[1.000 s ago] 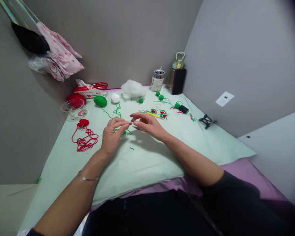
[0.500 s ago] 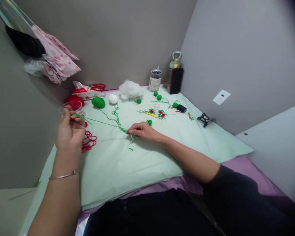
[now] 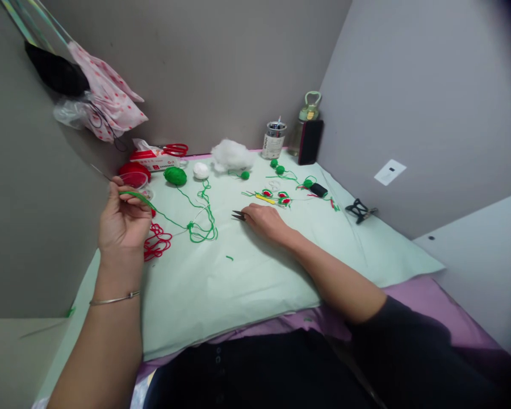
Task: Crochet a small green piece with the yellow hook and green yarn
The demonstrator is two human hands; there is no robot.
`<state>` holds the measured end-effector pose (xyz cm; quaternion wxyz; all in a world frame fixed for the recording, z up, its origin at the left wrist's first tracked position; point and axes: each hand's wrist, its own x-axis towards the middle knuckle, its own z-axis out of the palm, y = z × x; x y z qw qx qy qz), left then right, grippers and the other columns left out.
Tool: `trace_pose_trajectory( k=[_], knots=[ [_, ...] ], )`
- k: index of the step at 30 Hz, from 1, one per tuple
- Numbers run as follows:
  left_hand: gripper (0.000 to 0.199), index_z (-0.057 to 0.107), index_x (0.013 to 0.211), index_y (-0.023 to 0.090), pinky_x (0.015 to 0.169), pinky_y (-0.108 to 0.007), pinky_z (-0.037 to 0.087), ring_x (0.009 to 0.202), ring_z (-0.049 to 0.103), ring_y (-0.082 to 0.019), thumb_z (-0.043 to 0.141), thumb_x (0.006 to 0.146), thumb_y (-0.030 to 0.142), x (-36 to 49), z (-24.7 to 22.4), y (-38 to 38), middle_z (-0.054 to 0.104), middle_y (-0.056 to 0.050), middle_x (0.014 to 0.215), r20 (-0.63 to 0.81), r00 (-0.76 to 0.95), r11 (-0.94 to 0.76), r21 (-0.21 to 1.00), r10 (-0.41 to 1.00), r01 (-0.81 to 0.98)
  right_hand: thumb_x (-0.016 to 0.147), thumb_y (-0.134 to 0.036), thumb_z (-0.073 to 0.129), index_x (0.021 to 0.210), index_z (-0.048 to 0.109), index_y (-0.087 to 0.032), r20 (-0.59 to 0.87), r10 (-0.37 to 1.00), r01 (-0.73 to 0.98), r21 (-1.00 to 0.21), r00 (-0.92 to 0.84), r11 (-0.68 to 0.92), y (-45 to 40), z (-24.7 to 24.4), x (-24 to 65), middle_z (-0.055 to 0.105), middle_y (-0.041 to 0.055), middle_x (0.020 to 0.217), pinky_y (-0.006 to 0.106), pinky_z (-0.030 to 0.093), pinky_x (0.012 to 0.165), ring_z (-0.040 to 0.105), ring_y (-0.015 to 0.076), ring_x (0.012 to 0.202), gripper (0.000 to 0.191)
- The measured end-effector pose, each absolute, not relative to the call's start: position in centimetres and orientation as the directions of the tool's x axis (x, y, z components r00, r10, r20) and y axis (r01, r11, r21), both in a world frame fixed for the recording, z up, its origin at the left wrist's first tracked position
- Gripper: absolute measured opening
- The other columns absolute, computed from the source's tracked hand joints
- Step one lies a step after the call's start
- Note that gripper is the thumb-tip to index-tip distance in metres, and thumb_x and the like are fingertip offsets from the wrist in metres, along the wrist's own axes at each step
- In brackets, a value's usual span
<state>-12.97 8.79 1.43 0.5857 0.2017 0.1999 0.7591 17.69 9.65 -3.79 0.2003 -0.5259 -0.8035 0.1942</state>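
Pink dotted bag (image 3: 106, 94) and black pouch (image 3: 57, 71) hang above and left of the left hand; left hand (image 3: 125, 230) palm up, fingers curled, pinching the end of the green yarn (image 3: 133, 195); thin rod (image 3: 101, 172) sticks out past its fingertips, too small to identify; red yarn ball (image 3: 137, 168) and clear tub (image 3: 138, 180) just beyond its fingers, tub partly hidden; tissue box (image 3: 155, 163) behind those, red-handled scissors (image 3: 176, 150) on top; loose red yarn (image 3: 158, 241) just right of the left wrist, partly covered by the hand; green yarn ball (image 3: 175, 176) and white ball (image 3: 201, 171) farther out, right of the left hand; held strand runs down and right to a loose green tangle (image 3: 203, 233) on the cloth (image 3: 255, 295) between the hands; green snippet (image 3: 229, 258) nearer the body, left of the right hand; white fluff (image 3: 231, 155) well beyond the right hand; dark snips (image 3: 239, 216) gripped in the right hand (image 3: 259, 218), tips pointing left, slightly parted, clear of the yarn; yellow-handled tool (image 3: 264, 199) and red-and-green pieces (image 3: 283, 198) just past its knuckles; pen can (image 3: 272, 146), bottle (image 3: 310, 113), phone (image 3: 310, 142) farther beyond; black stand (image 3: 357, 211) well right of it.
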Motion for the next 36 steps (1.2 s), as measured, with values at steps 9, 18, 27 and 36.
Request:
trace_pose_trajectory(
  k=[9,18,27,36],
  knots=[
    [0.016,0.067,0.088,0.023,0.056,-0.009,0.052,0.056,0.058,-0.003,0.058,0.102,0.023,-8.7,3.8,6.1,0.061,0.006,0.066,0.094,-0.027,-0.066,0.451,0.995,-0.890,0.098,-0.037,0.055,0.115,0.070,-0.016,0.052,0.819,0.499,-0.770,-0.571,0.397,7.7,-3.1,15.3,0.069,0.0015,0.082,0.024,0.044,0.065,0.058,0.0117,0.065,0.031],
    [0.014,0.068,0.082,0.020,0.054,-0.006,0.051,0.054,0.057,-0.001,0.066,0.096,0.018,-5.3,3.9,5.0,0.055,0.006,0.067,0.052,0.077,0.037,0.537,0.996,-0.843,0.092,-0.033,0.064,0.116,0.072,-0.016,0.160,0.824,0.406,-0.809,-0.544,0.425,7.4,-3.6,13.4,0.065,0.0012,0.082,0.025,0.040,0.069,0.053,0.0134,0.072,0.030],
    [0.014,0.070,0.076,0.019,0.051,-0.010,0.052,0.054,0.057,-0.003,0.074,0.089,0.020,-2.0,3.3,3.5,0.053,0.004,0.069,-0.021,0.216,0.180,0.636,0.976,-0.751,0.096,-0.032,0.060,0.100,0.071,-0.016,0.264,0.795,0.367,-0.777,-0.546,0.511,6.9,-3.1,12.7,0.063,-0.0010,0.079,0.024,0.036,0.067,0.052,0.0125,0.071,0.020],
    [0.017,0.066,0.086,0.020,0.054,-0.009,0.052,0.056,0.061,-0.003,0.080,0.084,0.013,-5.3,3.9,4.5,0.059,0.007,0.067,0.106,0.200,0.135,0.437,0.974,-0.889,0.095,-0.026,0.065,0.113,0.070,-0.016,0.199,0.850,0.562,-0.674,-0.488,0.480,8.2,-3.1,14.2,0.071,0.0050,0.095,0.026,0.041,0.077,0.061,0.0148,0.083,0.021]
  ],
)
